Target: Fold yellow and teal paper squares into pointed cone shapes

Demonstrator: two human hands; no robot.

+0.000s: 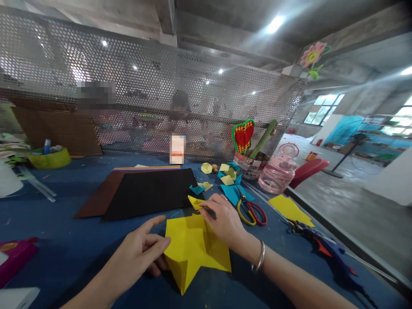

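In our stock: one creased yellow paper (191, 242) on the blue table (64, 236), edge pinched by our left hand (141, 246); one small yellow piece (194, 201), pinched by our right hand (225, 219); folding seemingly part done, flaps left unflattened.

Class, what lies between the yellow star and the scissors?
The right hand lies between the yellow star and the scissors, as the head view shows.
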